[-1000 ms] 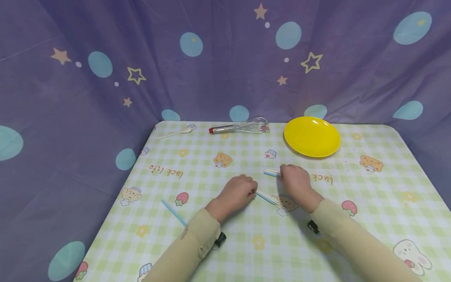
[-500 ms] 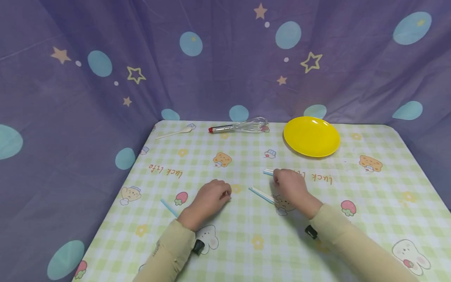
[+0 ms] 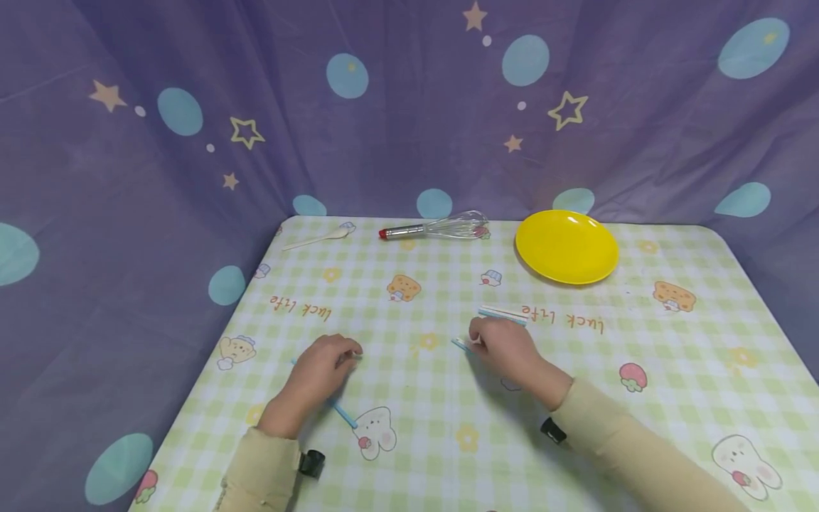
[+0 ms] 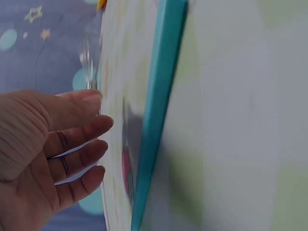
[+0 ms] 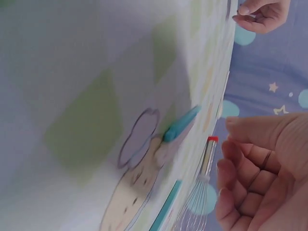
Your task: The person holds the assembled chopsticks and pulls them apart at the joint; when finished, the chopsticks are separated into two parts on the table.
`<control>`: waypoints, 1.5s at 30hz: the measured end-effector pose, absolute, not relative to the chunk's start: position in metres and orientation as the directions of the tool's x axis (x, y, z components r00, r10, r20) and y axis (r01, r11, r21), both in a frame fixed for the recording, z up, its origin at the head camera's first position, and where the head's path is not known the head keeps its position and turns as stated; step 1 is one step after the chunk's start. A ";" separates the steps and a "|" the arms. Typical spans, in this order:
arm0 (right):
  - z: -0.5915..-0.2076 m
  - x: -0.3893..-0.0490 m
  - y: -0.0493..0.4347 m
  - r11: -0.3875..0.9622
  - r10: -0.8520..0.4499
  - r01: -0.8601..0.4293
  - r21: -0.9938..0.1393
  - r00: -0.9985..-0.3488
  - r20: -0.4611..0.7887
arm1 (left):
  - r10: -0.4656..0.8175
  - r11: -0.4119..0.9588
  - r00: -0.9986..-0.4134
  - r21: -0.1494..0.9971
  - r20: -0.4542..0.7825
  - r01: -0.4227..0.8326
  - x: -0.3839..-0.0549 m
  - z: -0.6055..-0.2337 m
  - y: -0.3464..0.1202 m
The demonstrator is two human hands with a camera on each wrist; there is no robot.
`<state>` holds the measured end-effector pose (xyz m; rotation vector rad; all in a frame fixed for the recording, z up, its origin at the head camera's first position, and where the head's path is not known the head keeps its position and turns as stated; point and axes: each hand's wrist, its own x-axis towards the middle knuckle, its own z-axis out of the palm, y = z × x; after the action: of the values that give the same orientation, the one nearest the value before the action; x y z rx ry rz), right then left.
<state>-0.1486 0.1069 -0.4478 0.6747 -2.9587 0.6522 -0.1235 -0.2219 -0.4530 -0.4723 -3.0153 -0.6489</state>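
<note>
My left hand (image 3: 316,373) hovers over a long blue stick (image 3: 343,414) at the left of the table, its fingers relaxed and holding nothing. In the left wrist view the same stick (image 4: 158,96) lies apart from the fingertips. My right hand (image 3: 508,350) is loosely bent over a blue-and-white bundle of thin sticks (image 3: 462,345), most of which it hides in the head view. Nothing sits between its fingers in the right wrist view, where a blue stick end (image 5: 180,125) shows on the cloth. Just beyond it lies a second bundle of blue and white sticks (image 3: 502,315).
A yellow plate (image 3: 566,247) stands at the back right of the checked tablecloth (image 3: 409,384). Left of it lie a wire whisk (image 3: 435,227) with a red handle end and a pale spoon (image 3: 318,240). A purple curtain (image 3: 409,107) hangs behind.
My left hand has left the nearer bundle and moved left, over the long blue stick. My right hand has let go of the farther bundle and come toward the nearer one.
</note>
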 end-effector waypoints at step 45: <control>-0.462 -0.095 -0.018 0.501 -0.846 -0.710 -0.494 -0.523 -0.106 | 0.145 0.953 -0.985 0.255 0.089 0.163 -0.095 -0.457 -0.289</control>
<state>-0.0951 -0.0182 -0.4618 1.6177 -3.0022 0.7042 -0.0954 -0.2886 -0.4574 -0.2396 -3.0361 -0.4058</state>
